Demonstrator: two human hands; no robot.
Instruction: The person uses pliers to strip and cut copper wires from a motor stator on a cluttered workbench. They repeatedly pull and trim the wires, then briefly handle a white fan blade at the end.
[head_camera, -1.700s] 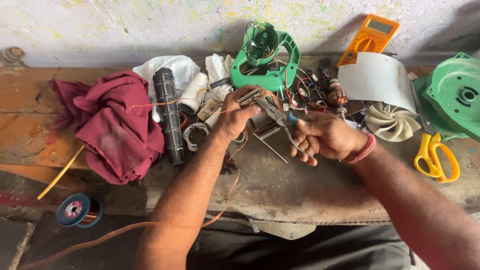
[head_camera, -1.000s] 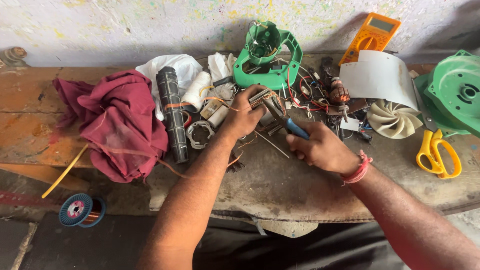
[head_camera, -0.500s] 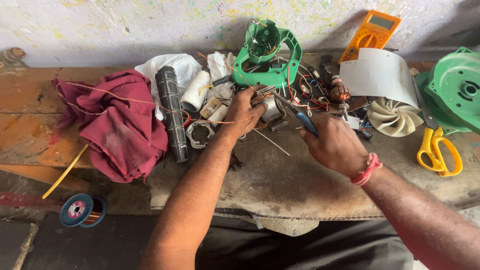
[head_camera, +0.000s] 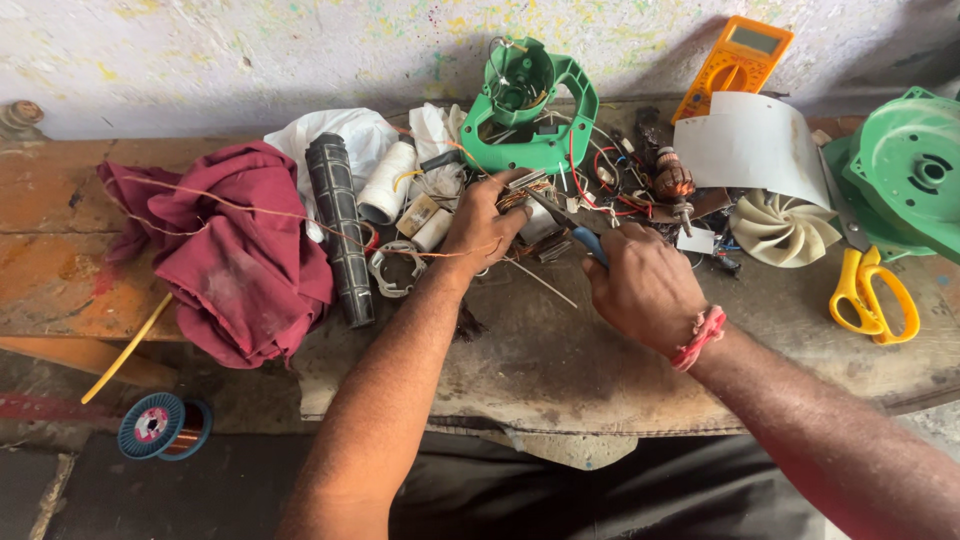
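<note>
My left hand grips a small metal motor core wound with copper wire, pressed down on the workbench. My right hand is closed on blue-handled pliers, whose jaws reach the core. A thin copper wire runs from the core leftward over a maroon cloth. A green plastic housing sits just behind the hands.
A black ribbed cylinder, white roll, orange multimeter, white fan impeller, green motor cover, yellow scissors and a motor armature lie on the bench. A copper wire spool rests below left.
Both hands moved away from me toward the green housing. The right hand turned knuckles up with the pliers at the core, and the copper wire now stretches over the maroon cloth.
</note>
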